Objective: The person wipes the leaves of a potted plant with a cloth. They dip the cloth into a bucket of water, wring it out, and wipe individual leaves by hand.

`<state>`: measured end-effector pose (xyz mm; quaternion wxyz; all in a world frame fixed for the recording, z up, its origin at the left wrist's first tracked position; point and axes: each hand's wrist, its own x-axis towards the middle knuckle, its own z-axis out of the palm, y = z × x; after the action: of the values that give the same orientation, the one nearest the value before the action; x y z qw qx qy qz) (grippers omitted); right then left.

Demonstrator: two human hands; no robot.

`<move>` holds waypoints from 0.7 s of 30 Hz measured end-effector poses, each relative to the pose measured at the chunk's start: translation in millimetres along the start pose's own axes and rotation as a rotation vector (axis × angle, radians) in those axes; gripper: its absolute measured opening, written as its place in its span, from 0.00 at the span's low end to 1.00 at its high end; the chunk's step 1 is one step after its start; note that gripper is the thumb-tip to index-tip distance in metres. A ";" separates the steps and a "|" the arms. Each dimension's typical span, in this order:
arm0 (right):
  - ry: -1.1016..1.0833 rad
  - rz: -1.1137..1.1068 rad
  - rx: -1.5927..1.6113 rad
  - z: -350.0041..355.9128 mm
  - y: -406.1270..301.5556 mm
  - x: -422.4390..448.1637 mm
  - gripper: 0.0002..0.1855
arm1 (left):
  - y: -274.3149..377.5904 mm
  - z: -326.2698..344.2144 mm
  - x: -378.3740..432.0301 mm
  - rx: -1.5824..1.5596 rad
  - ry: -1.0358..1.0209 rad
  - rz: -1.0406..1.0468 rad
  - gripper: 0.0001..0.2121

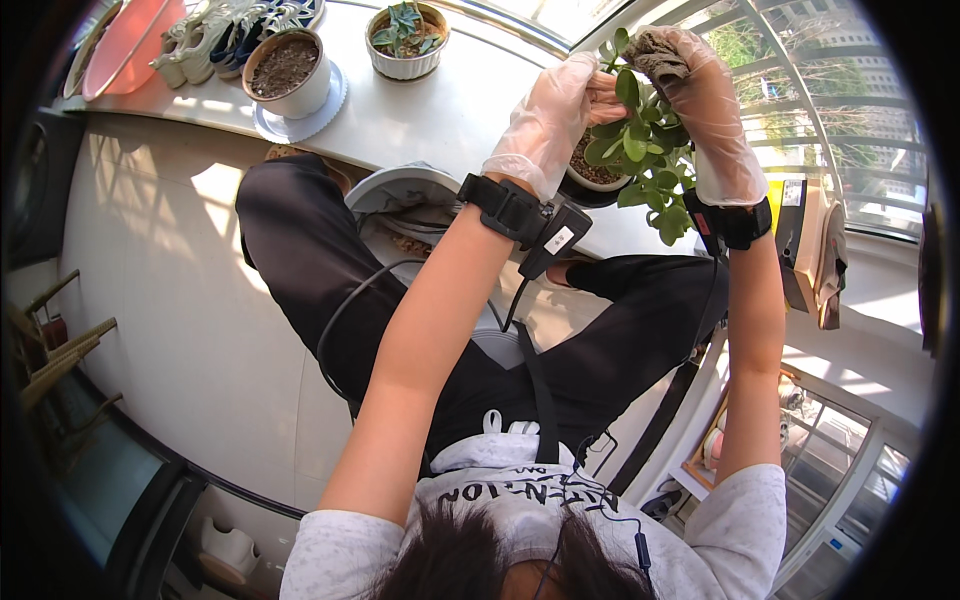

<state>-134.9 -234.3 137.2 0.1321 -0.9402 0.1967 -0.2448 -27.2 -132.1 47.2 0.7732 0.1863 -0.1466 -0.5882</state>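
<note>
A leafy green succulent (637, 142), like a jade plant, grows in a round pot (596, 169) by the window. My left hand (559, 105), in a clear plastic glove, is at the plant's upper left side, its fingers against the leaves; whether they grip a leaf cannot be told. My right hand (694, 82), gloved likewise, holds a crumpled grey-brown cloth (657, 56) at the top of the plant. Black straps with small devices circle both wrists.
On the white ledge (360, 127) stand a pot of soil (289, 75) on a saucer, a small potted succulent (407, 37), several shoes (202, 45) and a pink basin (135, 45). A grey bucket (405, 184) sits between my knees. Boxes (799, 247) stand right, below the barred window.
</note>
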 end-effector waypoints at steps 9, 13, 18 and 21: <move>-0.226 -0.119 0.153 -7.8 -10.1 -3.2 0.20 | 3.2 -2.0 -1.0 -0.010 0.023 -0.040 0.20; -0.038 -0.109 -0.152 -4.2 -11.6 1.6 0.23 | -3.8 -6.0 5.0 -0.038 -0.011 -0.022 0.20; -0.107 0.120 0.499 -22.1 -10.0 -3.0 0.19 | 0.0 -4.6 0.3 0.020 0.024 0.022 0.20; -0.268 -0.047 0.410 -22.8 -10.4 -1.9 0.19 | 0.4 -4.1 1.0 0.002 0.050 0.004 0.20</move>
<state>-144.9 -227.7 159.3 0.3395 -0.9221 0.1018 -0.1556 -24.8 -132.5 43.8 0.7777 0.2016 -0.1282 -0.5815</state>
